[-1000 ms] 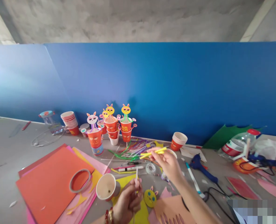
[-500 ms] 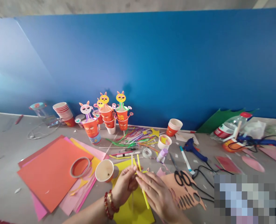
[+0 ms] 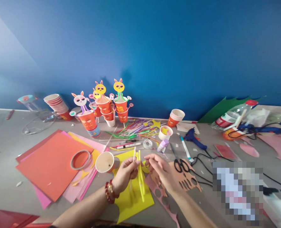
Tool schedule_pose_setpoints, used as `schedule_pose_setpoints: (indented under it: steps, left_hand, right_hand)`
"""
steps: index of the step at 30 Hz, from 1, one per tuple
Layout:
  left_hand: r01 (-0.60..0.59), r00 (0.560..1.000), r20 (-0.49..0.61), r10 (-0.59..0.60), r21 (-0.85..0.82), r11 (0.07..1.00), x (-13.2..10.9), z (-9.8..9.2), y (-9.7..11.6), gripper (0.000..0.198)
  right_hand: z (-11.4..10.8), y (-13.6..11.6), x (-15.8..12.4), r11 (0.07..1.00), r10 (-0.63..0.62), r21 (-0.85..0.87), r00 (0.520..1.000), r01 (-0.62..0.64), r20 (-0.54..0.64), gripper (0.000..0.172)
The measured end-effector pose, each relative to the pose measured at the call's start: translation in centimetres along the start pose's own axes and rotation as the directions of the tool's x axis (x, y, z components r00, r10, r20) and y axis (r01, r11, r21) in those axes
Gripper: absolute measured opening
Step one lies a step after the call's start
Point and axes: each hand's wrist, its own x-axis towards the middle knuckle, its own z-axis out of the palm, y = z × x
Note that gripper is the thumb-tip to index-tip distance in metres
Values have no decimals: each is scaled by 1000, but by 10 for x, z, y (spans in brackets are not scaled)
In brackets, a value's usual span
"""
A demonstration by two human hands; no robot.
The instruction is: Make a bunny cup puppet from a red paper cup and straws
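Observation:
My left hand (image 3: 126, 172), with a red bead bracelet (image 3: 109, 191) on its wrist, pinches thin yellow straws (image 3: 141, 186) and a whitish stick (image 3: 134, 153) together, all roughly upright. To its right, my right hand (image 3: 160, 169) has curved fingers held apart from the straws. Between the fingertips of that hand and the straws shows a small yellow cutout (image 3: 145, 167), partly hidden; whether the hand touches it I cannot tell. Beneath both hands lies a yellow paper sheet (image 3: 135, 207). An open paper cup (image 3: 104, 161) stands left of my left hand.
Rabbit-faced cup figures (image 3: 119, 98) stand at the back before the blue panel (image 3: 154, 63). Coloured straws (image 3: 140, 128) lie in a pile. Right are scissors (image 3: 181, 165), a glue gun (image 3: 195, 139) and its black cord. Left are paper sheets (image 3: 52, 164) under a tape roll (image 3: 80, 159).
My right hand has drawn away from the yellow straws, to the right and up. My left hand still holds them. The view has tilted down slightly.

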Motion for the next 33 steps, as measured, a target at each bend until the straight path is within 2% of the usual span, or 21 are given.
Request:
schedule_pose_setpoints:
  steps: [3,5,8,15,26,29,33]
  left_hand:
    - [22,999,35,-23,35,999,0,-3,-2,40]
    - [27,998,53,-30,55,998,0,-5,-2,40]
    - [38,996,74,-44,76,996,0,-7,-3,41]
    - [39,996,80,-47,103,994,2,-6,-8,45]
    - [18,995,90,-36,191,981,0,-9,-16,43]
    - [25,993,105,-46,195,981,-1,-8,-15,44]
    - [34,987,148,-63,193,981,-1,-5,-12,45]
  right_hand:
    - [11,3,16,964,94,238,988,-120,120,27]
    - [16,9,20,924,123,349,986,-155,112,27]
    - [18,17,20,890,155,422,985,-170,69,26]
    - [14,27,15,848,187,487,978,-210,97,27]
    - [18,30,10,825,89,538,981,-170,173,24]
    - [19,32,10,840,103,516,982,-170,157,22]
    - [19,36,13,858,120,486,985,-165,123,29]
